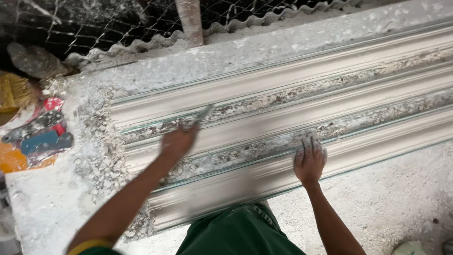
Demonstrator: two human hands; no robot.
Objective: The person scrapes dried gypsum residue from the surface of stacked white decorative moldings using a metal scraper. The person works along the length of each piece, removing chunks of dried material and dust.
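Long white plaster cornice mouldings [292,118] lie side by side on a plaster-crusted workbench [61,198], running from left to upper right. My left hand [177,141] is blurred with motion and grips a thin flat metal blade [204,113], whose tip lies on the crumbly strip between two mouldings. My right hand [309,160] rests flat, fingers spread, on the nearest moulding, dusted with white plaster. A green garment [236,233] shows at the bottom centre.
Plaster-caked tools in red and blue [40,134] lie at the bench's left end, with a yellow brush [14,92] behind them. Wire mesh [118,23], a post [190,21] and corrugated sheet [264,21] stand beyond the bench. Dusty floor [391,198] lies right.
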